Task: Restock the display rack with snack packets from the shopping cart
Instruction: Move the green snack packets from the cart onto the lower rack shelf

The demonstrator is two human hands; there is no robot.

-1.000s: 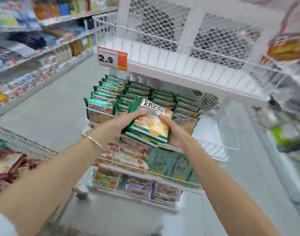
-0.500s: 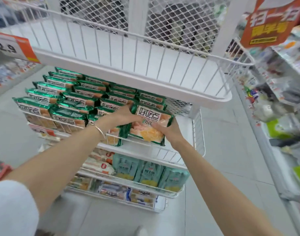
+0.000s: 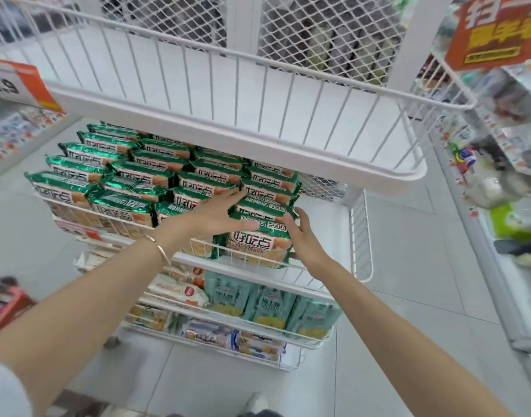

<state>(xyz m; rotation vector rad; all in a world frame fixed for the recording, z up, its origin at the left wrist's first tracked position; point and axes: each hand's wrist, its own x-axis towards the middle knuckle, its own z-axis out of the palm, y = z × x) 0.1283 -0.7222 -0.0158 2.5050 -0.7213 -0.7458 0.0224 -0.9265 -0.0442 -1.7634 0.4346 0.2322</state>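
Observation:
A green snack packet [image 3: 255, 242] stands at the front right end of the filled rows on the second shelf [image 3: 327, 236] of the white wire display rack. My left hand [image 3: 219, 212] lies flat with straight fingers across the packets just left of and above it. My right hand [image 3: 303, 239] presses its open palm against the packet's right edge. Several rows of the same green packets [image 3: 122, 179] fill the shelf to the left. A corner of the shopping cart's load [image 3: 2, 299] shows at the far left.
The top shelf [image 3: 258, 97] of the rack overhangs my hands and holds nothing. Lower shelves carry pale blue packets [image 3: 270, 305] and white packets [image 3: 180, 290]. An orange price tag [image 3: 20, 85] hangs at left. A store shelf [image 3: 499, 176] lines the right side.
The packet that both hands held has gone down onto the second shelf at the right end of the rows. Both hands have opened and now press flat against it.

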